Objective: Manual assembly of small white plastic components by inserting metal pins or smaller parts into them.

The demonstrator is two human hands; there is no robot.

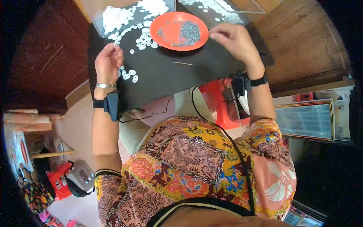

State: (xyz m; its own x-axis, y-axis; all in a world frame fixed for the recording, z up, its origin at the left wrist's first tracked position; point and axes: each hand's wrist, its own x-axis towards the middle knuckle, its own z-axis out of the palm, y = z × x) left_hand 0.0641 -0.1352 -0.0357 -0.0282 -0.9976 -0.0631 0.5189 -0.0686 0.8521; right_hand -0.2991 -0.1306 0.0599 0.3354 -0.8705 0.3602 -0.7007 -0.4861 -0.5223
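Head view: left hand (pixel 109 61) pinches a small white plastic piece (pixel 116 43); right hand (pixel 238 42), grip unclear, adjoins the round red plate (pixel 170 19) far on the black desk (pixel 159 73); bumping it could spill grey metal pieces (pixel 190 33).

Plate (pixel 169 23), orange-red, shallow, on the worktop (pixel 159 75). Contents: small grey metal pieces (pixel 190 33), slender, heaped at right, sparser at left. Flat white pieces (pixel 135 78), rounded, two-holed, scattered loose left of the plate.
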